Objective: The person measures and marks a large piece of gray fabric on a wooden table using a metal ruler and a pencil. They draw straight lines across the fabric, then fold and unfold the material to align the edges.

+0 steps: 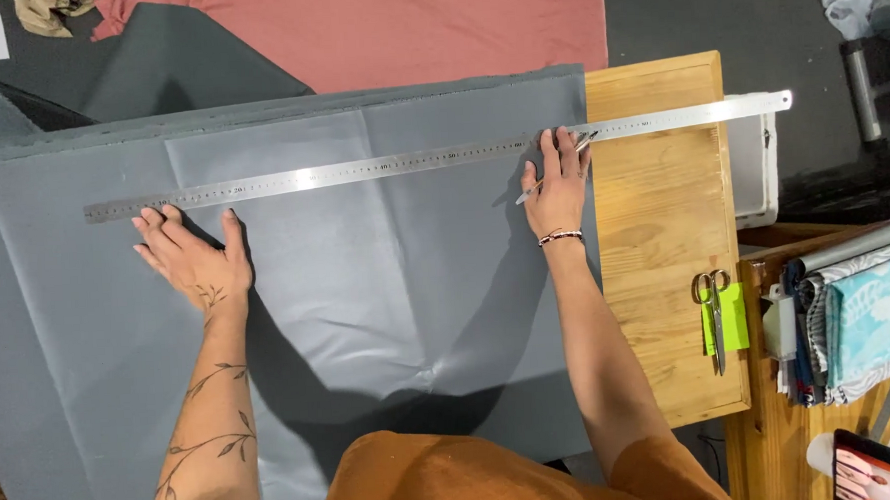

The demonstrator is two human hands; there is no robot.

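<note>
Grey fabric (366,283) covers most of a wooden table (664,220), with a long steel ruler (411,163) laid across its upper part. The left hand (190,256) lies flat and released just below the ruler's left end. The right hand (557,190) presses the ruler while grasping a pen (552,173); scissors (714,313) lie well apart on the table.

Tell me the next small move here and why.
Probably draw the pencil leftward along the steel ruler: the left hand lies flat by its far end on the grey fabric, and the right hand has the tip at its edge.
</note>
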